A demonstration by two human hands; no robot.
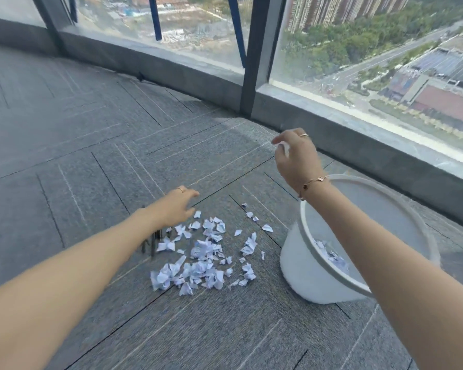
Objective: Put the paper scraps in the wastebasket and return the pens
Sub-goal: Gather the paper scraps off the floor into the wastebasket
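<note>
Several crumpled white paper scraps [206, 252] lie scattered on the grey carpet in the middle. A white round wastebasket [316, 284] stands to their right, with a few scraps [332, 256] inside. My right hand [297, 156] is raised above and behind the wastebasket, its fingers closed on a small white paper scrap [285, 148]. My left hand [175, 206] hovers over the far left edge of the pile, fingers apart and holding nothing. Dark pens [151, 243] lie on the carpet partly hidden under my left forearm.
The grey carpet tiles [91, 145] stretch to the left and front. A low grey ledge [385, 158] with floor-to-ceiling windows curves around the far side, close behind the wastebasket. A dark window post [254, 76] rises at the centre back.
</note>
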